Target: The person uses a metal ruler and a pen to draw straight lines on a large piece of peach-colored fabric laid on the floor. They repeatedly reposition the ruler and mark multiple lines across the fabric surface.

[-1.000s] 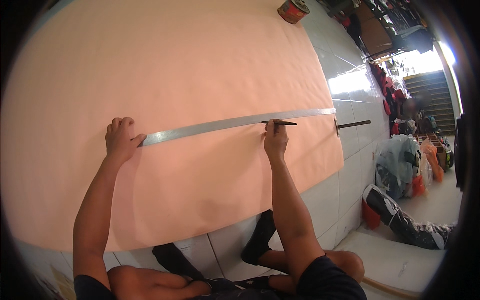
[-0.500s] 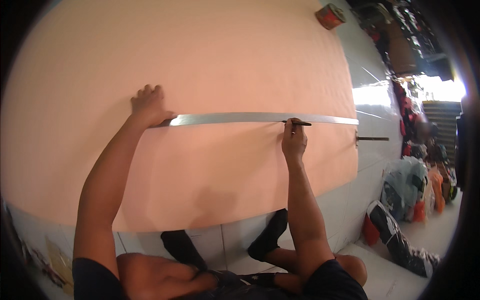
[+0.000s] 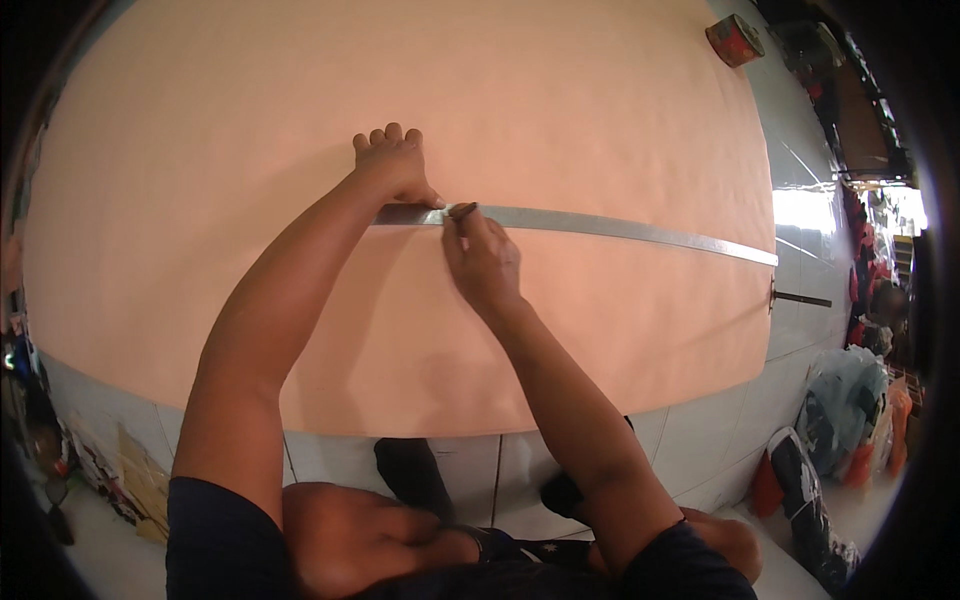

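The long metal ruler [image 3: 610,228] lies flat on a big peach sheet [image 3: 250,110], and its right end sits by the sheet's right edge. The left forearm hides its left end. The left hand [image 3: 392,172] is spread wide, with four fingers on the sheet above the ruler and the thumb down at the ruler. The right hand [image 3: 485,262] pinches a dark pen [image 3: 463,211] close to that thumb. I cannot tell if the pen's tip touches the sheet.

The ruler looks thin and shiny — probably light for its size, stiff along its edge, but a bit bendy if lifted by just one end. It may be slippery, so pressing it flat in two places, far apart, should hold it best. To pick it up, take both ends. The sheet looks soft — it could wrinkle or slide, so a gentle, flat palm suits it.
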Available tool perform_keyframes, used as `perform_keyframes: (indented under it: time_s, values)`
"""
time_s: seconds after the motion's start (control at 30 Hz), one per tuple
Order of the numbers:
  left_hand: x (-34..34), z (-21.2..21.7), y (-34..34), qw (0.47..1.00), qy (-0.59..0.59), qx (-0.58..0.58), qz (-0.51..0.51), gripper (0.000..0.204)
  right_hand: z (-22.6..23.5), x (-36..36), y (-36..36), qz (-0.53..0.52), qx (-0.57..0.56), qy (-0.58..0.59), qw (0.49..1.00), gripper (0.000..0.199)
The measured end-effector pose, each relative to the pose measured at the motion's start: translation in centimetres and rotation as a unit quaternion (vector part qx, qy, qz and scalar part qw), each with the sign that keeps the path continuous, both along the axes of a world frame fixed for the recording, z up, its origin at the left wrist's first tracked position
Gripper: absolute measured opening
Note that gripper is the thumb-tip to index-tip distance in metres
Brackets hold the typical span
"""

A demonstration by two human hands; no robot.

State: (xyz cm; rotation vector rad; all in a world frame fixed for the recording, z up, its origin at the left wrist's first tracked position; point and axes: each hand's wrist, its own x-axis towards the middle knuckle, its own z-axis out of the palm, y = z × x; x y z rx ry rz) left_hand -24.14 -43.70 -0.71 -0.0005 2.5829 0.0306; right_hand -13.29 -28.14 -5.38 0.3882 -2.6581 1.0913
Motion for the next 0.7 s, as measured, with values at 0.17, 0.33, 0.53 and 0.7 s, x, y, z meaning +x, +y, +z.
perform_keyframes:
  time_s: [0.17, 0.33, 0.53, 0.7]
  values:
    - [-0.3, -0.6, -0.1, 1.0, 0.011, 0.006, -0.005, 0.109, -0.3, 0.8, -3.1, 0.015, -0.052, -0.011, 0.998, 0.02]
    - [-0.5, -0.9, -0.2, 1.0, 0.009, 0.007, -0.001, 0.106, -1.2, 0.6, -1.8, 0.006, -0.063, -0.004, 0.998, 0.018]
    - [-0.3, -0.8, 0.6, 0.999, 0.042, 0.002, -0.027, 0.1, -0.2, 0.2, 6.1, -0.07, -0.055, -0.108, 0.99, 0.019]
    - [-0.2, 0.0, 0.6, 1.0, 0.005, 0.006, 0.003, 0.092, 0.2, -1.0, 17.8, -0.216, -0.079, -0.148, 0.962, 0.024]
